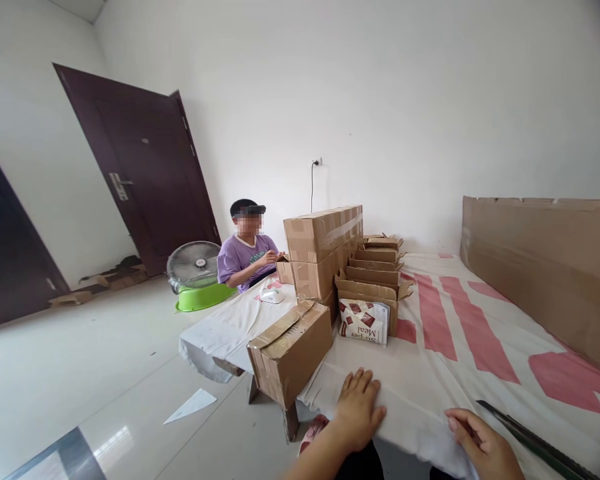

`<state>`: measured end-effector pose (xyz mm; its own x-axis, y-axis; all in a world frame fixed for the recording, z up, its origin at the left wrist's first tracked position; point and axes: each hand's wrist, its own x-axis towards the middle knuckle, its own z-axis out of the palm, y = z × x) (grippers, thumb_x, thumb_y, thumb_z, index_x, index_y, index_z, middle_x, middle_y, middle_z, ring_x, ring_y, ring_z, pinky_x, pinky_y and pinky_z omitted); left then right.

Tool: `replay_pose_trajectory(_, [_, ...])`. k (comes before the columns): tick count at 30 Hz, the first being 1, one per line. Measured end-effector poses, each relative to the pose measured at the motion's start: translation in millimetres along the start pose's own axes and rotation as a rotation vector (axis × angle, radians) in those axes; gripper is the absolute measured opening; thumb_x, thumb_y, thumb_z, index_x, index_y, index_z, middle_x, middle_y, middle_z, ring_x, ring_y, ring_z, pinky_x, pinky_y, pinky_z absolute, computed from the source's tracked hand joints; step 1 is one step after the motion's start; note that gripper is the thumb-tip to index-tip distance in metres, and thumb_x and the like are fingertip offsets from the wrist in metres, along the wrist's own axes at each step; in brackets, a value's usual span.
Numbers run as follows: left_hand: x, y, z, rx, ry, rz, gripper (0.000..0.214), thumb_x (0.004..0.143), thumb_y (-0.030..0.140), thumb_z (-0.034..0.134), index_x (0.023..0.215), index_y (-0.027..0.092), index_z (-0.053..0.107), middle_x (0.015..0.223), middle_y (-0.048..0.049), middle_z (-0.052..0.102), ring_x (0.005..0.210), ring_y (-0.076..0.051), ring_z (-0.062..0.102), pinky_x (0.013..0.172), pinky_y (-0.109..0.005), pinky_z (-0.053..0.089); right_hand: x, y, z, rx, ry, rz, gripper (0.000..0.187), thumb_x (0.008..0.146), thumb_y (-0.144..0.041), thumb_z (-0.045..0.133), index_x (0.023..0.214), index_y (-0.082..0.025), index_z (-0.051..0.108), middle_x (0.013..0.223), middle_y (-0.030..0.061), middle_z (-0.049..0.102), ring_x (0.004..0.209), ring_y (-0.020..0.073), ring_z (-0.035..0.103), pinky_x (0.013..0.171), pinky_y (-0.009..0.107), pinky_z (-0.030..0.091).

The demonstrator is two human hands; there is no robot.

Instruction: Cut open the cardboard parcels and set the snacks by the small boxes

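Nearest hands: left hand rests on the cloth, right hand sits at the near table edge; I watch both from afar.
Table cover: white cloth with red shapes, spread under the cartons; I judge it soft, and likely to slide or ruck under pressure.
Stacked cartons: taped brown boxes, two layers high, stand beyond the left hand.
Open cartons: a row with flaps up stands beside the stack.
Single carton: one taped box lies at the left near edge, apart from the left hand; I expect stiff sides, weight unknown, best held by two opposite faces.
Printed pouch: upright before the nearest open carton, likely soft and crushable; I would take its top edge.
Utility knife: it lies just right of the right hand, on the cloth; probably light and rigid, to be held by the green handle, clear of the dark tip.
Left pose: palm down, fingers forward and slightly spread, holding nothing I can see.
Right pose: fingers loosely curled, thumb near forefinger; the palm is hidden, so I cannot tell how closed it is.
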<state>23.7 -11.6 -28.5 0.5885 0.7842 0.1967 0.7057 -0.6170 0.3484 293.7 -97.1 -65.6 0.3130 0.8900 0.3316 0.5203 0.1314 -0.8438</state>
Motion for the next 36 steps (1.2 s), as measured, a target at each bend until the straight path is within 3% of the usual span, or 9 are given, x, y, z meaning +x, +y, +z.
replay_pose_trajectory(4, [-58.6, -18.1, 2.9, -0.053, 0.274, 0.088, 0.037, 0.086, 0.027, 0.054, 0.122, 0.021, 0.057, 0.137, -0.0117, 0.054, 0.131, -0.028, 0.045, 0.108, -0.044, 0.041, -0.5, -1.3, 0.2, -0.008, -0.003, -0.033, 0.037, 0.077, -0.057, 0.059, 0.086, -0.024, 0.074, 0.080, 0.0046, 0.075, 0.068, 0.0205, 0.070, 0.065, 0.024, 0.058])
replay_pose_trajectory(6, [-84.1, -35.8, -3.9, -0.020, 0.532, 0.084, 0.028, 0.086, 0.023, 0.054, 0.114, 0.023, 0.058, 0.129, -0.0125, 0.056, 0.125, -0.028, 0.050, 0.100, -0.043, 0.048, -0.9, -1.3, 0.1, -0.006, -0.011, -0.041, 0.037, 0.078, -0.057, 0.058, 0.087, -0.024, 0.073, 0.082, 0.0050, 0.075, 0.070, 0.0208, 0.071, 0.065, 0.024, 0.059])
replay_pose_trajectory(9, [-108.2, -63.6, -31.1, 0.088, 0.970, -0.118, 0.036, 0.082, 0.029, 0.065, 0.116, 0.025, 0.054, 0.124, -0.0132, 0.052, 0.125, -0.032, 0.047, 0.101, -0.051, 0.044, -1.5, -2.3, -0.2, -0.020, -0.023, -0.053, 0.037, 0.079, -0.056, 0.057, 0.087, -0.024, 0.073, 0.082, 0.0053, 0.075, 0.069, 0.0207, 0.071, 0.065, 0.025, 0.059])
replay_pose_trajectory(11, [-112.0, -78.4, -54.3, 0.091, 1.095, -0.270, 0.061, 0.077, 0.039, 0.070, 0.130, 0.024, 0.043, 0.138, -0.0161, 0.042, 0.136, -0.036, 0.034, 0.110, -0.058, 0.031, -1.7, -3.7, -0.7, -0.037, -0.012, -0.063, 0.037, 0.079, -0.056, 0.057, 0.086, -0.024, 0.073, 0.082, 0.0055, 0.076, 0.069, 0.0210, 0.071, 0.065, 0.025, 0.059])
replay_pose_trajectory(15, [-97.6, -99.5, -84.2, -0.201, 1.008, -0.526, 0.111, 0.065, 0.055, 0.076, 0.149, 0.022, 0.011, 0.156, -0.0196, 0.015, 0.144, -0.040, 0.017, 0.113, -0.061, 0.022, -1.9, -7.1, -1.3, -0.051, 0.010, -0.079, 0.036, 0.079, -0.055, 0.057, 0.084, -0.024, 0.073, 0.081, 0.0056, 0.076, 0.069, 0.0214, 0.071, 0.063, 0.025, 0.058])
replay_pose_trajectory(19, [-80.1, -113.0, -88.9, -0.518, 0.898, -0.573, 0.127, 0.058, 0.052, 0.081, 0.150, 0.026, -0.002, 0.158, -0.0174, 0.013, 0.144, -0.038, 0.021, 0.114, -0.055, 0.024, -2.8, -12.6, -1.5, -0.037, 0.001, -0.093, 0.035, 0.080, -0.054, 0.056, 0.085, -0.023, 0.073, 0.081, 0.0060, 0.076, 0.069, 0.0212, 0.071, 0.064, 0.025, 0.058])
replay_pose_trajectory(28, [-110.9, -109.2, -101.2, -0.755, 0.759, -0.510, 0.122, 0.059, 0.062, 0.077, 0.151, 0.031, 0.003, 0.145, -0.0162, 0.038, 0.131, -0.040, 0.043, 0.105, -0.056, 0.039, -3.2, -14.4, -0.6, 0.012, 0.001, -0.037, 0.038, 0.079, -0.056, 0.057, 0.085, -0.022, 0.073, 0.081, 0.0075, 0.075, 0.068, 0.0223, 0.069, 0.063, 0.028, 0.057])
replay_pose_trajectory(32, [-119.0, -86.3, -85.5, -0.836, 0.581, -0.389, 0.124, 0.060, 0.064, 0.075, 0.152, 0.030, 0.001, 0.151, -0.0136, 0.036, 0.137, -0.040, 0.035, 0.111, -0.051, 0.033, -1.4, -6.7, 1.1, 0.103, -0.026, 0.022, 0.038, 0.078, -0.056, 0.060, 0.087, -0.021, 0.073, 0.084, 0.0068, 0.074, 0.074, 0.0231, 0.069, 0.066, 0.029, 0.057])
replay_pose_trajectory(36, [-90.6, -54.5, -61.3, -0.904, 0.296, -0.159, 0.127, 0.061, 0.063, 0.076, 0.153, 0.026, -0.004, 0.158, -0.0138, 0.023, 0.144, -0.038, 0.019, 0.117, -0.051, 0.017, -0.5, -15.4, -1.9, 0.249, 0.054, 0.094, 0.040, 0.072, -0.058, 0.065, 0.085, -0.020, 0.073, 0.076, 0.0059, 0.072, 0.066, 0.0223, 0.067, 0.062, 0.031, 0.055])
